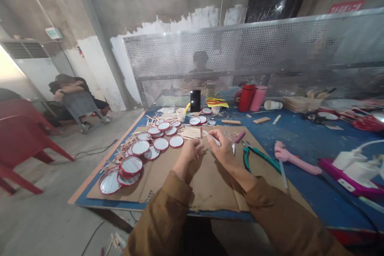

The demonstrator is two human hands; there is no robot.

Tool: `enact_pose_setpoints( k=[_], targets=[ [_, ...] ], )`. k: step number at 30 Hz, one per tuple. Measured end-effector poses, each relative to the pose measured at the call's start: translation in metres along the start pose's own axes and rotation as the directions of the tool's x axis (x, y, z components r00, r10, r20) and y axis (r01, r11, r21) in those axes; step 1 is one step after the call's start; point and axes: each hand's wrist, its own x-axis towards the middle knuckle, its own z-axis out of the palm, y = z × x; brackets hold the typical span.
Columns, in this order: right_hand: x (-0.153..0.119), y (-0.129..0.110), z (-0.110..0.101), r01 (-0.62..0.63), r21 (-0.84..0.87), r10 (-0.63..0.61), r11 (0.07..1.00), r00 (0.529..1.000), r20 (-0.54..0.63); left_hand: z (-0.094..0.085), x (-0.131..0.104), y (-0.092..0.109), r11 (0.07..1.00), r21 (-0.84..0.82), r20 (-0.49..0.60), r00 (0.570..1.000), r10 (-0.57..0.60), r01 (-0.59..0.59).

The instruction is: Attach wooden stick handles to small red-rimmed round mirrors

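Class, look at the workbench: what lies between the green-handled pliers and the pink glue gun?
In the head view, only bare blue tabletop separates the green-handled pliers from the pink glue gun.

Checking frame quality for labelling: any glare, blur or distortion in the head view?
Head view: strong wide-angle bowing at the edges; blown-out white glare at far left by the pale cabinet; reflections on the round red-rimmed mirrors; left hand and right hand reasonably sharp over the brown cardboard sheet; background behind the perforated metal screen soft.

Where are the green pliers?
In the head view, the green pliers lie on the cardboard's right edge, just right of the right hand, left of the pink tool.
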Motion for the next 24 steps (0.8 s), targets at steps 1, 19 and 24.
enact_pose_setpoints(
  k=[1,19,24],
  targets=[
    [0.0,0.0003,0.0001,-0.001,0.01,0.001,1.0,1.0,0.011,-0.0001,0.0001,0.0,1.0,0.006,0.003,1.0,0.002,-0.002],
    [0.0011,-0.0019,-0.0013,-0.007,-0.046,0.005,0.999,0.999,-0.051,0.0003,-0.0004,0.0025,0.999,0.016,-0.006,0.999,-0.035,0.035],
    [0.0002,-0.003,-0.0005,0.01,0.003,-0.01,1.0,1.0,0.023,0.0,-0.002,0.0054,1.0,0.012,0.004,1.0,-0.02,0.02]
  ],
)
